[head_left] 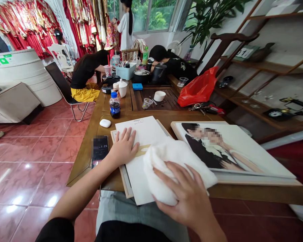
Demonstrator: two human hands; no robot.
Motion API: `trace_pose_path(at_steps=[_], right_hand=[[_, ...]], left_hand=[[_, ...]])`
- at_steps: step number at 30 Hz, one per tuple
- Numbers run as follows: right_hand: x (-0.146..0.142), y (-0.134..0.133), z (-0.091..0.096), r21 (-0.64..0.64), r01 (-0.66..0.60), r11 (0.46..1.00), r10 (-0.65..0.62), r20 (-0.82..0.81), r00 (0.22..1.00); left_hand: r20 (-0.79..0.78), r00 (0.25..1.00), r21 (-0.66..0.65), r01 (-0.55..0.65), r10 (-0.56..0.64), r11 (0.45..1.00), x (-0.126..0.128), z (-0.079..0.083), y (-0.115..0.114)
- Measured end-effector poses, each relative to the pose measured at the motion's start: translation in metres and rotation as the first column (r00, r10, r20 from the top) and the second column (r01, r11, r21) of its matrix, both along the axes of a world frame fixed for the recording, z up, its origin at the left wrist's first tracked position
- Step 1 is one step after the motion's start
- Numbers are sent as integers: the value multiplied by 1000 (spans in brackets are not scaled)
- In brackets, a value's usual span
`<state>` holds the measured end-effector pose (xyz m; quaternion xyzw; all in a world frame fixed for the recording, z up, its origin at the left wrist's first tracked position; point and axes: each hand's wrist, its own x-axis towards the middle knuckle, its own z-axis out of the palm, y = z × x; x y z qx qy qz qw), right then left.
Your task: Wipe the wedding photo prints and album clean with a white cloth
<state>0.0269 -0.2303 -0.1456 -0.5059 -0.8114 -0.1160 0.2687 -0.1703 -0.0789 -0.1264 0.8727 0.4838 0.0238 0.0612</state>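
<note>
My left hand (pixel 123 147) lies flat with spread fingers on a white sheet (pixel 138 134), which sits on a light wooden picture frame (pixel 123 178). My right hand (pixel 187 191) presses down on a bunched white cloth (pixel 171 171) and grips it, over the same frame's lower part. To the right, a large framed couple's portrait (pixel 234 148) lies face up, almost touching the cloth. A black smartphone (pixel 100 151) lies left of my left hand, with a white earbud case (pixel 105 123) above it.
A cola bottle (pixel 114 106) and a wooden tea tray (pixel 154 97) stand farther along the wooden table (pixel 91 158). Beyond them are a red plastic bag (pixel 198 86) and several seated or standing people. Wooden shelves rise at right; red tiled floor lies left.
</note>
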Motion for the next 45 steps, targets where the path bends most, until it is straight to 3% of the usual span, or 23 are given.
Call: trace_pose_path(at_steps=[5,12,15,18,24,27,37,45], right_hand=[[11,2,-1,34,106,994,-107,30,994],[-33,3,5,-97,-42,994,36,-58,998],[-38,5,8,-105,-76,992,73,-32,997],[-26,8,8,-104,-72,992,73,3,997],[14,15,3,-43,120,992,-119,26,993],[18,19,3,-67,175,982,-174,23,985],[-21,24,16,-200,-64,978,70,22,997],[-4,39,11,-151,213,965,-215,2,977]], left_hand=[[17,1000,-3,3,-3,1000,0,0,0],[28,999,50,37,-38,998,-4,-8,4],[19,998,52,52,-53,997,-5,-10,6],[24,999,38,37,-38,999,-4,-10,6],[36,999,4,25,-25,1000,-2,-5,3],[41,999,4,22,-22,1000,-1,-4,2],[31,997,21,71,-72,997,-6,-7,6],[34,999,-11,37,-36,999,-2,-1,2]])
